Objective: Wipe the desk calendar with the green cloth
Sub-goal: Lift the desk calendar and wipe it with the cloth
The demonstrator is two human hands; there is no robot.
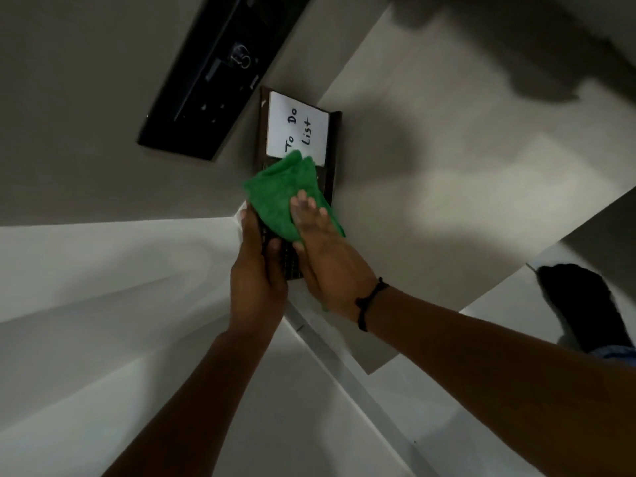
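The green cloth [282,197] covers the desk calendar's [296,111] middle; the left hand [258,270] and right hand [323,249] hide its near end. Its grid print is too dark to read. Beyond it, a black screen [220,74] runs off the top edge.

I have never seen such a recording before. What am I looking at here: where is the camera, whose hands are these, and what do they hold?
There is no machine here. A person wears one wide camera on the head, so this single picture looks down along the person's own arms, and the room appears tilted. The left hand grips the near end of a dark calendar. The right hand, with a black wristband, presses a green cloth flat onto it. A white card reading "To Do List" sits on the calendar's far part. A black screen lies beyond.
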